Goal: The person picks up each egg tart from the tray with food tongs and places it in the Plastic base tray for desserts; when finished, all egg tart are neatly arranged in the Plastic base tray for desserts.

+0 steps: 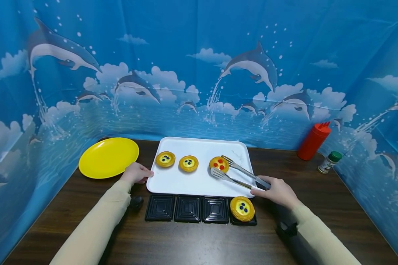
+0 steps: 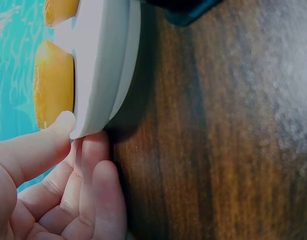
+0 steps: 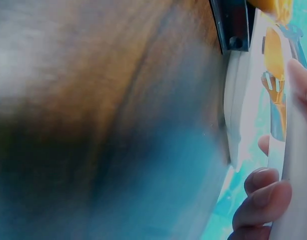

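The right grip (image 1: 276, 189) is clamped around the tongs (image 1: 246, 172), whose long axis points to ten o'clock, where the red-topped tart (image 1: 219, 164) lies on the white tray (image 1: 199, 184) between their parted tips; the left grip (image 1: 137, 173), farther off, pinches the tray's nine-o'clock edge.

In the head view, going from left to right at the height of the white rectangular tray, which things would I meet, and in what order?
Oval-looking yellow plate, left hand, round golden tart with blue dots, second blue-dotted tart, round golden tart with red dots, right hand, red squeeze bottle, small green-capped jar.
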`<action>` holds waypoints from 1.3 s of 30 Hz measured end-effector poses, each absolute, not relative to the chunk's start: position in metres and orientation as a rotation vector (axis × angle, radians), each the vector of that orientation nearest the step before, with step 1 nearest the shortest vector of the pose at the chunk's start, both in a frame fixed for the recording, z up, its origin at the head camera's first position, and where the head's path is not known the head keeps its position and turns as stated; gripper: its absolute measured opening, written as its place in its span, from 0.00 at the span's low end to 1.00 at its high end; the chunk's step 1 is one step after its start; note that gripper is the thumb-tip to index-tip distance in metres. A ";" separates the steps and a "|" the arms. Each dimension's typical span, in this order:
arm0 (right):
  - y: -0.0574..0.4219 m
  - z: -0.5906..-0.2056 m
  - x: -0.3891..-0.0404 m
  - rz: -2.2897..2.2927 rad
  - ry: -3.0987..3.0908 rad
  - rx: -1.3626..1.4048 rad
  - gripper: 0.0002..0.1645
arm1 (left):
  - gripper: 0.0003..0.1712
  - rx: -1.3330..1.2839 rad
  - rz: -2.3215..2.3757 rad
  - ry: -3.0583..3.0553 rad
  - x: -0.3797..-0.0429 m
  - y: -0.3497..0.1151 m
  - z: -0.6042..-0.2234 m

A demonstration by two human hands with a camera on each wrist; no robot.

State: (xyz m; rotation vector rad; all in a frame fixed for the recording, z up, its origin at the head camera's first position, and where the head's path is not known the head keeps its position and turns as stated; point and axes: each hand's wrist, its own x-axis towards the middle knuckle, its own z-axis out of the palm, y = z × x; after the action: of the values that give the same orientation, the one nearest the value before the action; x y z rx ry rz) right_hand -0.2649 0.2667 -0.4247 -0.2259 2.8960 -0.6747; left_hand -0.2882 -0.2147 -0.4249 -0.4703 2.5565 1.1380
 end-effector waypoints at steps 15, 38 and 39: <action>0.281 -0.419 -0.227 -0.732 2.859 -0.189 0.47 | 0.19 -0.466 1.125 2.572 -0.288 -0.214 -0.426; 0.276 -0.413 -0.177 -0.830 2.792 -0.214 0.42 | 0.20 -0.432 1.126 2.613 -0.289 -0.216 -0.433; 0.276 -0.413 -0.176 -0.830 2.790 -0.213 0.42 | 0.20 -0.436 1.126 2.614 -0.289 -0.217 -0.433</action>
State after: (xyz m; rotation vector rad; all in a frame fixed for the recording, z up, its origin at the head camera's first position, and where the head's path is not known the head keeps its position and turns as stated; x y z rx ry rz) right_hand -0.1756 0.2761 -0.4128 -0.2134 2.7898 -0.8303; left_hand -0.2891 -0.2165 -0.4327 -0.4363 2.6137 1.1261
